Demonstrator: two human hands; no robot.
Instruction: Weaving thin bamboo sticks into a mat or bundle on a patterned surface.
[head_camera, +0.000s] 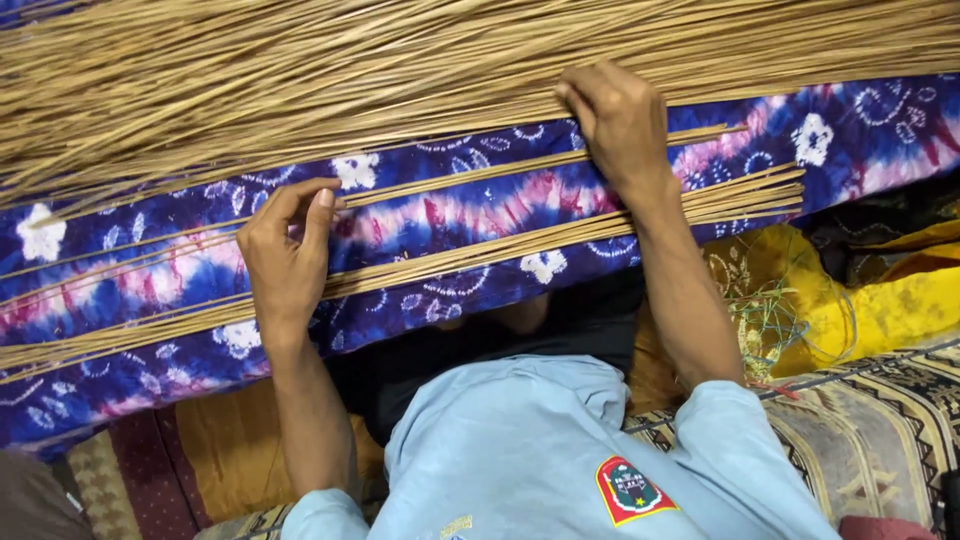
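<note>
The thin tan sticks (560, 235) lay in loose rows across the blue and pink tie-dye cloth (420, 225) over your lap, with the big heap of sticks (300, 70) beyond. Your left hand (285, 255) pinched a single stick, its grip narrow. Your right hand (620, 125) pressed on the heap's edge, fingers curled, though whether they held a stick was hard to tell. You seemed mid-sorting; the next pull would call for a light, straight draw.

We saw the big heap of thin tan sticks (300, 70) lying farthest from us across the purple tie-dyed cloth (860, 140). Nearer us, a thin flat row of tan sticks (480, 250) lay on it, our left hand (285, 255) and right hand (620, 125) resting on top.
</note>
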